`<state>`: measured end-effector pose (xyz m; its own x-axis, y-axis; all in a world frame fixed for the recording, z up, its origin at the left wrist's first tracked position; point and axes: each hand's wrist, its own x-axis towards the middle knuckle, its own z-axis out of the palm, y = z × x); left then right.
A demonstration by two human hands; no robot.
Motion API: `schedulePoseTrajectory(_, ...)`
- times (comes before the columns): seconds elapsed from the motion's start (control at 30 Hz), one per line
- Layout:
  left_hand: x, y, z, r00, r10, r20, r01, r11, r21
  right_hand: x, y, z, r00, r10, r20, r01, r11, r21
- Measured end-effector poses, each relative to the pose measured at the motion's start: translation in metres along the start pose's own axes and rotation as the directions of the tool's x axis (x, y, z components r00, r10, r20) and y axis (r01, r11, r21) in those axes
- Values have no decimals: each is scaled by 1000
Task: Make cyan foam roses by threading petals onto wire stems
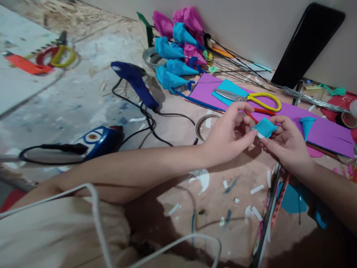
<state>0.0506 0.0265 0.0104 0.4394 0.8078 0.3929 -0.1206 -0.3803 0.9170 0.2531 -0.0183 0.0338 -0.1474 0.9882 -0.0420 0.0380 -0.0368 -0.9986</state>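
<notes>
Between my two hands is a small blue paper piece (266,127) with a white strip along its lower edge. My left hand (230,130) pinches its left corner between thumb and fingers. On the other side, my right hand (288,143) grips the right corner and lower edge. Just behind them lie scissors (263,101) with one yellow and one red-orange handle, resting on a blue sheet (227,87) and a long purple sheet (290,108). A small rolled blue cone (307,126) sits on the purple sheet, right of my right hand.
Blue and pink paper flowers (178,52) on wire stems lie at the back. A dark blue glue gun (136,83) and its cable are left of centre, near a blue corded device (103,141). A black phone (309,44) leans against the wall. A tape roll (199,128) lies by my left wrist.
</notes>
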Motion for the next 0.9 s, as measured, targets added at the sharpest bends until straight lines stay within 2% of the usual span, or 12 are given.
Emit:
schedulePoseTrajectory(0.13,8,-8,-4,986,167,3,-165,971,173,1,0,1,998,-23,-56,25,1000,19)
schedulePoseTrajectory(0.3,0,-17,-6,947,312,73,-320,903,287,2,1,2,998,-25,-52,24,1000,-13)
schedulePoseTrajectory(0.37,-2,-16,-5,949,302,89,-314,896,313,2,1,2,999,-28,-40,27,1000,-16)
schedulePoseTrajectory(0.53,-4,-15,-7,978,194,70,-207,912,355,2,-1,4,999,-16,-31,15,999,-29)
schedulePoseTrajectory(0.73,-1,-16,-8,972,236,16,-225,901,371,2,2,2,998,-57,-28,57,998,-14)
schedulePoseTrajectory(0.9,7,-6,-8,944,314,104,-329,856,398,3,2,0,997,-70,-34,70,998,-11)
